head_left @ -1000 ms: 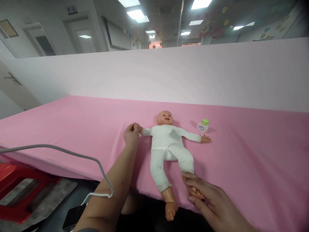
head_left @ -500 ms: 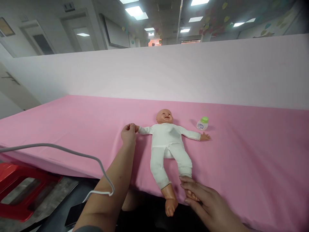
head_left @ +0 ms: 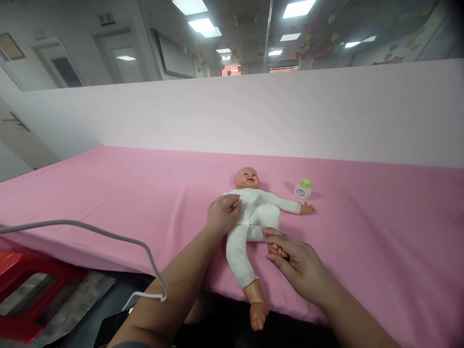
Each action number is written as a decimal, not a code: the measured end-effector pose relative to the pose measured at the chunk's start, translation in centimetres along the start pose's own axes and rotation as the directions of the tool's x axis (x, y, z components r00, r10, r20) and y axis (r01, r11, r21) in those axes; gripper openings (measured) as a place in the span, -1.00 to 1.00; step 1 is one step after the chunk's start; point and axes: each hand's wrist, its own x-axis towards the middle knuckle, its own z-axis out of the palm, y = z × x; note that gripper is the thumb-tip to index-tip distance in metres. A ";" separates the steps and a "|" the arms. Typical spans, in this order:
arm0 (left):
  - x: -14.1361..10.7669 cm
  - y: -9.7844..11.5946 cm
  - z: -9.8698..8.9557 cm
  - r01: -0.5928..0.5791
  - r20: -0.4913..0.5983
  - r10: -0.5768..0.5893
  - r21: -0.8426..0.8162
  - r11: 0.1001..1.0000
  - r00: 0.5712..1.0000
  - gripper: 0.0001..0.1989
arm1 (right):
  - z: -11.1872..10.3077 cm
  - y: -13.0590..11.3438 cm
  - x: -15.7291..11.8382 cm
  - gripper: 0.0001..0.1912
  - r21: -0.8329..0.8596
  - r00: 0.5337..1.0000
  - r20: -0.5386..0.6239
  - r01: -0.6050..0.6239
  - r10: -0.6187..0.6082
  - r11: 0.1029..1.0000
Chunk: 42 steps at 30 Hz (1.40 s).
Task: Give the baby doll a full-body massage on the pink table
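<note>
The doll [head_left: 250, 203] has glossy plastic skin and a matt cloth suit [head_left: 237, 253]. Beneath it, the sheet [head_left: 126, 193] is creased, matt cloth; right of it, the jar [head_left: 303, 190] is smooth plastic; left of it, the stool [head_left: 16, 263] is shiny plastic.

Baby doll [head_left: 250, 199], white suit, on its back on a pink sheet [head_left: 145, 179], head toward white wall [head_left: 232, 116]. Left hand [head_left: 223, 215] closed round one small doll hand [head_left: 236, 203], holding it at the chest. Right hand [head_left: 302, 266] grips a doll foot [head_left: 277, 250]; that leg bent, knee raised. Other leg extended, bare foot [head_left: 258, 314] past sheet edge. Free arm [head_left: 288, 205] outstretched; green-lidded bottle [head_left: 303, 191] stands just beyond. Grey cable [head_left: 90, 229] crosses before left forearm [head_left: 184, 275]. Red stool [head_left: 21, 290] lower left.
</note>
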 end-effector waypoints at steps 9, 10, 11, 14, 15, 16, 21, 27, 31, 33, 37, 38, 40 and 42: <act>0.1 -0.1 -0.2 0.003 0.044 -0.004 0.026 1.000 0.999 -0.71 | -0.3 0.0 0.2 -0.67 0.027 1.000 -0.030 0.000 0.001 1.000; 0.2 -0.2 -0.3 0.042 0.032 -0.042 0.019 0.999 0.999 -0.71 | -0.6 -0.1 -0.3 -0.65 0.027 0.999 -0.030 -0.011 0.012 1.000; 0.3 -0.3 -0.5 0.090 0.014 -0.090 0.003 0.996 0.996 -0.71 | -0.8 -0.2 -0.9 -0.64 0.028 0.999 -0.028 -0.024 0.025 0.999; 0.8 -0.8 -1.2 0.248 -0.076 -0.257 -0.104 0.963 0.964 -0.70 | -1.4 -0.7 -2.9 -0.62 0.041 0.997 0.017 -0.079 0.078 0.996; 0.9 -1.0 -1.5 0.291 -0.108 -0.309 -0.154 0.944 0.945 -0.69 | -1.5 -0.8 -3.5 -0.63 0.046 0.994 0.048 -0.100 0.098 0.994; 1.1 -1.4 -1.8 0.326 -0.137 -0.356 -0.201 0.924 0.924 -0.70 | -1.5 -0.9 -4.1 -0.63 0.048 0.990 0.082 -0.123 0.119 0.991; 2.1 -4.1 -3.0 0.435 -0.233 -0.525 -0.344 0.832 0.819 -0.71 | -0.6 -0.9 -6.3 -0.60 0.026 0.960 0.201 -0.206 0.196 0.978; 2.9 -7.4 -3.3 0.551 -0.216 -0.706 -0.489 0.676 0.674 -0.77 | 0.6 -0.5 -7.1 -0.59 0.031 0.931 0.288 -0.241 0.222 0.970; 3.1 -8.7 -3.4 0.629 -0.220 -0.773 -0.471 0.619 0.595 -0.76 | 0.8 -0.6 -6.9 -0.60 0.031 0.929 0.309 -0.225 0.205 0.974; 3.1 -9.1 -3.6 0.657 -0.237 -0.783 -0.436 0.614 0.575 -0.69 | 0.9 -0.6 -6.9 -0.60 0.028 0.933 0.304 -0.211 0.193 0.977; 2.8 -9.3 -3.9 0.681 -0.258 -0.763 -0.344 0.646 0.593 -0.59 | 1.2 -0.4 -7.1 -0.59 -0.004 0.951 0.271 -0.153 0.148 0.988; 2.7 -9.2 -4.0 0.681 -0.257 -0.752 -0.319 0.659 0.608 -0.59 | 1.4 -0.3 -7.2 -0.59 -0.012 0.957 0.262 -0.126 0.124 0.992; 2.6 -9.0 -4.1 0.677 -0.248 -0.728 -0.268 0.686 0.639 -0.60 | 1.8 -0.1 -7.4 -0.60 -0.027 0.969 0.238 -0.064 0.069 0.998; 2.6 -8.6 -4.2 0.675 -0.235 -0.707 -0.210 0.707 0.667 -0.60 | 2.2 0.0 -7.6 -0.61 -0.043 0.978 0.207 -0.007 0.016 0.999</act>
